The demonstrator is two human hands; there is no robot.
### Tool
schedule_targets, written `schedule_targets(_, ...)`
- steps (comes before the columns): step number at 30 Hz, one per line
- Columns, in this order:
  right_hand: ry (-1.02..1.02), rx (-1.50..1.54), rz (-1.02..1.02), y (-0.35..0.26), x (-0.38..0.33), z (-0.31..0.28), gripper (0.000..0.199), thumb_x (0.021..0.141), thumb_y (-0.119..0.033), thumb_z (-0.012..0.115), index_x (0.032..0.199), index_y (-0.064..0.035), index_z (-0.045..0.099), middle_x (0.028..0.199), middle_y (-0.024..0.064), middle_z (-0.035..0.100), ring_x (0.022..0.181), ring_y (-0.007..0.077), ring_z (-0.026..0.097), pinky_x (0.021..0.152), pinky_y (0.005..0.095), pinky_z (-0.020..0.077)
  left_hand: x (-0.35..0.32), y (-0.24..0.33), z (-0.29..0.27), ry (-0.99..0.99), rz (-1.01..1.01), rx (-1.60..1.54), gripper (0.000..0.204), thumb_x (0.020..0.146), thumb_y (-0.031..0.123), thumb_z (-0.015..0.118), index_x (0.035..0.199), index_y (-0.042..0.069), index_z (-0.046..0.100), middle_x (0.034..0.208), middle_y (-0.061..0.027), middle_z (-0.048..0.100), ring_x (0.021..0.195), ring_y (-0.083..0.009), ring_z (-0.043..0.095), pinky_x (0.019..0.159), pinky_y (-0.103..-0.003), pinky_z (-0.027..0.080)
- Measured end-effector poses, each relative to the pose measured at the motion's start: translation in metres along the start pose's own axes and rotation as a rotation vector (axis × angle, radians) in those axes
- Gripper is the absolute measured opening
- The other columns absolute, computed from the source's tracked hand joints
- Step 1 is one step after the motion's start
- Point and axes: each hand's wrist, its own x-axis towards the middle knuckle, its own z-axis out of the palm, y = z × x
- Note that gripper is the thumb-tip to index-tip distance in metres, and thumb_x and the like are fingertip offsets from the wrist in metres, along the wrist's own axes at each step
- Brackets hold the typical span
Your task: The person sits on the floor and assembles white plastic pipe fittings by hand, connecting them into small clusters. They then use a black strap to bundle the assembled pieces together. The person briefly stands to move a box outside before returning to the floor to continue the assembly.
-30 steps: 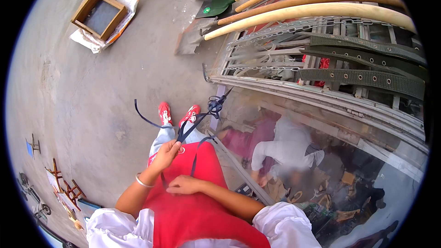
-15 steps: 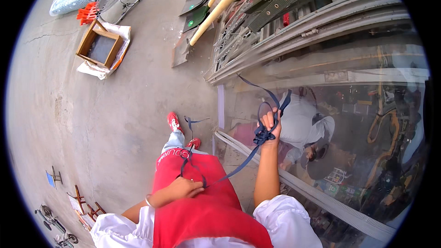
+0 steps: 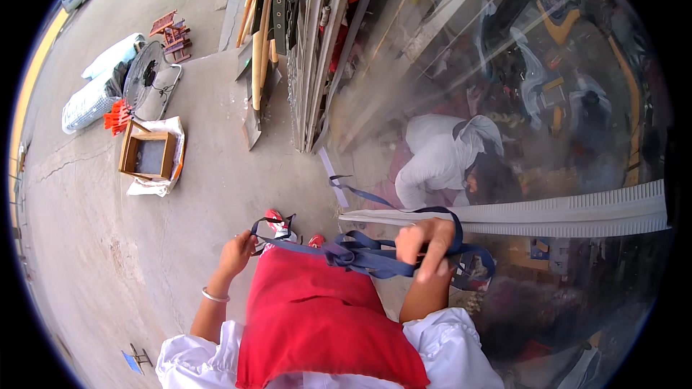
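A long navy-blue ribbon [image 3: 360, 263] is stretched across in front of my red apron [image 3: 310, 302], tangled into a knot and loops near its middle. My left hand [image 3: 236, 252] pinches the ribbon at the left, where a thin loop hangs toward my red shoe [image 3: 274, 219]. At the right, my right hand [image 3: 427, 246] is closed on the bunched loops, fingers partly blurred. One ribbon tail trails up and left from the right hand, and another loop bulges out to its right.
Beside me on the right stands a transparent pane with a pale ribbed strip [image 3: 548, 217]; a white-clothed figure [image 3: 440, 155] shows in it. Wooden-handled shovels [image 3: 256, 75] lean ahead. A wooden-framed tray [image 3: 169, 158], a fan [image 3: 148, 75] and wrapped bundles [image 3: 90, 104] lie at far left.
My left hand has moved from the apron out to the left, drawing the ribbon across. My right hand has come down and nearer with the loops. The view has turned.
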Motion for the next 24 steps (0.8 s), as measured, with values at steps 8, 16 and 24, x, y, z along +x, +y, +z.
schedule_targets(8,1.051,-0.63,0.68,0.028,-0.001,0.041,0.054,0.1,-0.043,0.041,0.09,0.002,0.069,0.071,0.0086,0.063,0.067,0.0152,0.061,0.067,0.0259,0.0475,0.016,-0.001,-0.05,0.176,-0.03,0.719,0.02,0.087,0.022,0.061,0.099,0.008,0.055,0.099,-0.0132,0.062,0.091,-0.0316,0.061,0.074,-0.044,0.047)
schedule_targets(16,1.368,-0.044,0.43,0.055,0.029,0.044,0.051,0.099,-0.045,0.043,0.095,0.0015,0.063,0.078,0.0119,0.065,0.073,0.0181,0.064,0.068,0.0294,0.0514,0.048,0.183,-0.008,-0.487,0.678,-0.319,0.059,0.084,0.029,0.072,0.129,0.003,0.045,0.118,-0.0155,0.057,0.113,-0.0288,0.054,0.099,-0.04,0.04)
schedule_targets(24,1.613,-0.224,0.537,0.078,0.001,0.074,0.047,0.095,-0.045,0.051,0.088,-0.0001,0.063,0.058,-0.0002,0.052,0.043,0.0072,0.039,0.043,0.0218,0.0343,0.068,0.167,-0.023,-0.71,0.292,-0.758,0.029,0.089,0.015,0.068,0.11,0.0,0.055,0.091,-0.0036,0.065,0.077,-0.0096,0.061,0.068,-0.025,0.051)
